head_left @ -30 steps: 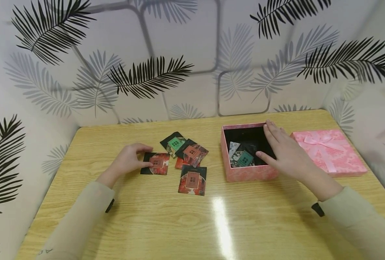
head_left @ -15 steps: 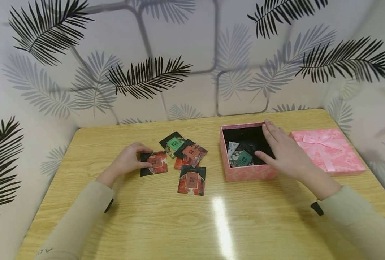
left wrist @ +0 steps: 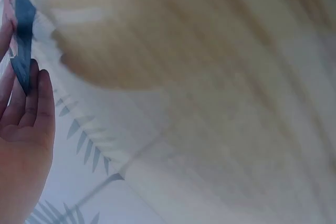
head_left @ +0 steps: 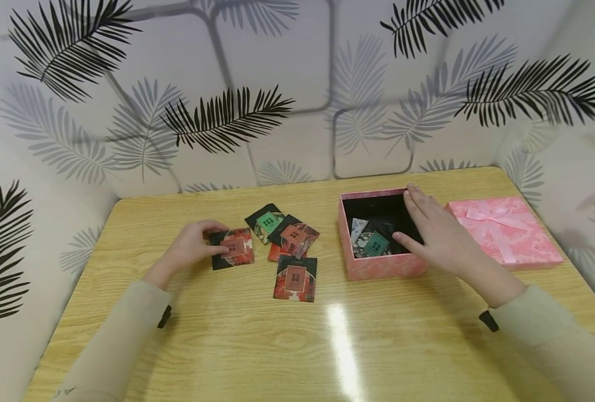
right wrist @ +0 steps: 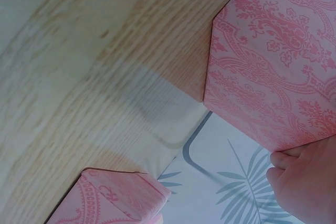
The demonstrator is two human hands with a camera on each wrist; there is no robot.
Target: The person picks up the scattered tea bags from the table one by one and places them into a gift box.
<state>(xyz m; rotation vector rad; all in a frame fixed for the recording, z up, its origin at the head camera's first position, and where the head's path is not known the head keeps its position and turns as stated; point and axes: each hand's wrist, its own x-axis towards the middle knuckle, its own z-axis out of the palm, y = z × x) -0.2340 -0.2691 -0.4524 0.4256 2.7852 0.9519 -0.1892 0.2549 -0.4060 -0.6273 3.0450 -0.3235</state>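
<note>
Red-and-black packet (head_left: 240,245) is pinched between the thumb and fingers of the left hand (head_left: 192,244), with loose packets (head_left: 296,237) just beyond those fingertips. The right hand (head_left: 432,234) rests straight, unclenched fingers along the right rim of the pink box (head_left: 385,268). Handling this one packet seems the step in hand; moving it would call for a secure pinch and steady right fingers.

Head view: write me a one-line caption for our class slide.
Left hand pinches a packet beside other packets; right hand touches an open pink box.
</note>
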